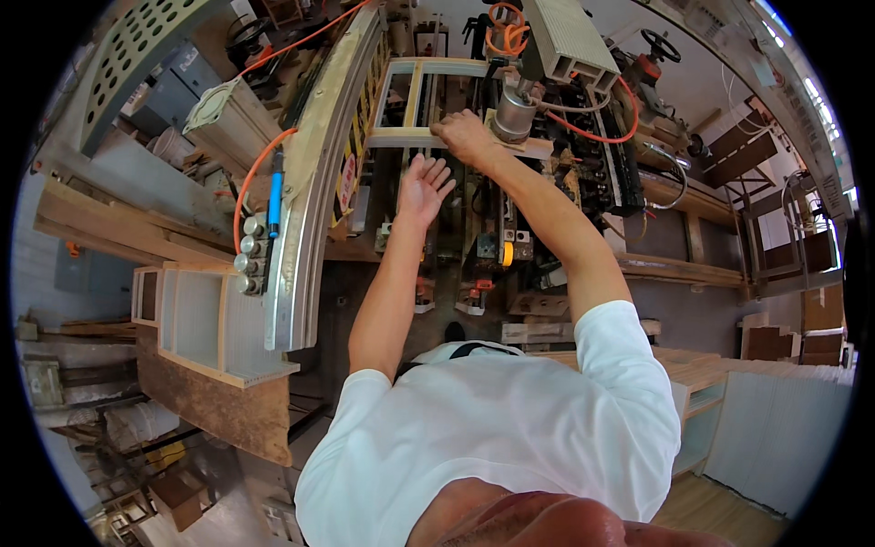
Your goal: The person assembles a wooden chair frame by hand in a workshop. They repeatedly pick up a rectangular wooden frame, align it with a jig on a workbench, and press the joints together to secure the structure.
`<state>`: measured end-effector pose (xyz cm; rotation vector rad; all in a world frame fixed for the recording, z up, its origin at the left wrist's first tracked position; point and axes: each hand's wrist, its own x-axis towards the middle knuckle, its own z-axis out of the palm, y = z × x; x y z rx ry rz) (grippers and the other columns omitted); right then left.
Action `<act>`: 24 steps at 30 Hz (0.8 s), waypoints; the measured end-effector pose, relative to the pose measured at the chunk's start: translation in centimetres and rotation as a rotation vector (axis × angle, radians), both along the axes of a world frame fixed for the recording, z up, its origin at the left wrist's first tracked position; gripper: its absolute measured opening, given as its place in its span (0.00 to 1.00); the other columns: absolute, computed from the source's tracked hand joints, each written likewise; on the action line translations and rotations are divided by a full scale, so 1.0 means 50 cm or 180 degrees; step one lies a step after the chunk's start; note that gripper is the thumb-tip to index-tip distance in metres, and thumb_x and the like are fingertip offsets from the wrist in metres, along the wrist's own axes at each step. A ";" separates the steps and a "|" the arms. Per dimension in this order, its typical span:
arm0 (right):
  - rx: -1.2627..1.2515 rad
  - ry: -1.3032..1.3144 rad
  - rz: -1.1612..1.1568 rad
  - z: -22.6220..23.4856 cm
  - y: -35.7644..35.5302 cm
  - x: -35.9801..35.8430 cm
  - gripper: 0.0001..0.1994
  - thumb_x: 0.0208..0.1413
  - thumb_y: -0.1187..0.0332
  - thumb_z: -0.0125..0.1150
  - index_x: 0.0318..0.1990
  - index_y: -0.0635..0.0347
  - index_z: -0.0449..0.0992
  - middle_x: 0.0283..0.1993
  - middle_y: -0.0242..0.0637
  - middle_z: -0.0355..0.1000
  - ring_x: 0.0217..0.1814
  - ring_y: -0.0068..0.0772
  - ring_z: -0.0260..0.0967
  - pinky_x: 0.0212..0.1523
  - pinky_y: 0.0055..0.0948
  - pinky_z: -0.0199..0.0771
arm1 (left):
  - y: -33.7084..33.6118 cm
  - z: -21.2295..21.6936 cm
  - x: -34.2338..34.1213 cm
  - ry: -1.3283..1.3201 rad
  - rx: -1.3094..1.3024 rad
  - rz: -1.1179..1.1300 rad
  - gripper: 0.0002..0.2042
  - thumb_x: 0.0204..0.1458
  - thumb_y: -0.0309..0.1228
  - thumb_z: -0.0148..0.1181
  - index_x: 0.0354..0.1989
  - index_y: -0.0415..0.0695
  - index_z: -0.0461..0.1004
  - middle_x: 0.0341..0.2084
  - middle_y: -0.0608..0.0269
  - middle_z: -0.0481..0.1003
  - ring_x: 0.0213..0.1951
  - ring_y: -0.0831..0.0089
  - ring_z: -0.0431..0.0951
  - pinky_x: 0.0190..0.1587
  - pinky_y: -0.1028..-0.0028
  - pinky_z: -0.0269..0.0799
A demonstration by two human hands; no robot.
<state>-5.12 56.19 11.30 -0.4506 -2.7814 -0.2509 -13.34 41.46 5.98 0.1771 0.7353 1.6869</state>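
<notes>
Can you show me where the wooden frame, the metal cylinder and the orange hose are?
wooden frame [401,137], head view, on its near rail.
metal cylinder [513,117], head view, on its shiny side.
orange hose [251,173], head view, on its curve.

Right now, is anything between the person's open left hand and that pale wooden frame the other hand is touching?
Nothing visible. The left hand hovers open just below the wooden frame, with only a bare gap between them. The right hand already rests on the frame's near rail.
</notes>
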 end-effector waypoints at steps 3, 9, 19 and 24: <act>-0.0249 -0.0090 -0.0056 0.007 0.003 0.001 0.12 0.47 0.69 0.57 0.42 0.55 0.75 0.34 0.40 0.75 0.43 0.44 0.72 0.44 0.40 0.65 | 0.074 -0.009 -0.007 -0.0318 0.0047 0.0071 0.44 0.58 0.56 0.46 0.67 0.30 0.37 0.67 0.41 0.45 0.68 0.51 0.48 0.68 0.53 0.44; -0.0431 -0.0269 0.0011 -0.006 0.026 -0.007 0.14 0.46 0.68 0.58 0.43 0.57 0.73 0.30 0.44 0.75 0.39 0.48 0.74 0.47 0.43 0.65 | 0.148 -0.034 0.003 -0.1187 0.0491 0.0492 0.46 0.54 0.61 0.48 0.69 0.39 0.39 0.66 0.52 0.50 0.66 0.54 0.53 0.66 0.54 0.48; -0.0426 -0.0361 -0.0023 -0.011 0.031 -0.010 0.11 0.46 0.73 0.56 0.39 0.58 0.72 0.29 0.45 0.75 0.36 0.50 0.74 0.45 0.46 0.65 | -0.038 -0.034 0.102 -0.1240 0.0093 0.0764 0.22 0.59 0.48 0.49 0.49 0.40 0.65 0.47 0.58 0.66 0.57 0.55 0.64 0.65 0.55 0.52; -0.0504 -0.0498 -0.0085 0.008 0.020 -0.018 0.09 0.47 0.74 0.55 0.38 0.58 0.73 0.29 0.44 0.75 0.36 0.48 0.73 0.44 0.45 0.63 | -0.205 -0.015 0.157 -0.1291 0.0075 0.0480 0.14 0.60 0.41 0.52 0.44 0.42 0.69 0.40 0.61 0.71 0.54 0.58 0.67 0.62 0.58 0.58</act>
